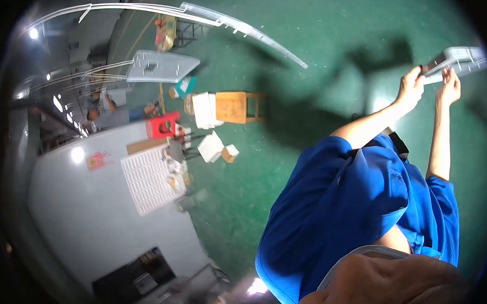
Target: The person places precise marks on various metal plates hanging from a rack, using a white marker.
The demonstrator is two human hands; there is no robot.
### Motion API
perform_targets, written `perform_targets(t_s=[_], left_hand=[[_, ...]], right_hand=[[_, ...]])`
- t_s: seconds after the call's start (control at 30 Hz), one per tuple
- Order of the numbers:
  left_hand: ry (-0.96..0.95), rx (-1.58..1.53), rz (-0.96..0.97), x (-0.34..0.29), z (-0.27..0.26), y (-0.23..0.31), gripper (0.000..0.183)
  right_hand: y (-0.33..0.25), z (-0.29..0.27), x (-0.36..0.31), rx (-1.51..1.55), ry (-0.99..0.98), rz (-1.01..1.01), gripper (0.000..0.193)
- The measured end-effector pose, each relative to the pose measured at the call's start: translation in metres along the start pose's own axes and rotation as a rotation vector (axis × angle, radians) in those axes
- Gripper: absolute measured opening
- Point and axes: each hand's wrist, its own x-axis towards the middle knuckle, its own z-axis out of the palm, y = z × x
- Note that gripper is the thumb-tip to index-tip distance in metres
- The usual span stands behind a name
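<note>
Both my arms reach out to the upper right in blue sleeves. A light grey, frame-like panel with raised edges is there, partly cut off by the dark rim of the view. My left hand is closed around the near-left corner of the panel, its fingers at the edge. Beside it, my right hand is closed, with fingertips pinched at the panel's lower edge. What lies inside the right fingers is too small to make out.
Grey panels hang from white rods at the upper left; a long strip hangs beside them. On the green floor stand a wooden stool, white boxes and a red stool. A white slotted tray lies further left.
</note>
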Motion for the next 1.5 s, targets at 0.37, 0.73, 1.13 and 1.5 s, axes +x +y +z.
perform_targets(t_s=[0.37,0.73,1.13,1.5], left_hand=[[-0.056,0.032,0.042,-0.031,-0.036,0.017,0.018],[-0.393,-0.057,-0.172,-0.087,-0.224,0.044,0.012],[-0.506,0.083,-0.225,-0.019,-0.115,0.066,0.041],[-0.355,0.438,-0.217,-0.009,-0.098,0.082,0.044]], right_hand=[[0.023,-0.007,0.048,-0.195,-0.272,0.235,0.032],[-0.017,-0.098,0.073,0.074,-0.034,0.253,0.026],[-0.104,0.029,-0.18,-0.386,-0.345,0.138,0.019],[-0.102,0.04,-0.21,-0.191,-0.253,0.139,0.011]])
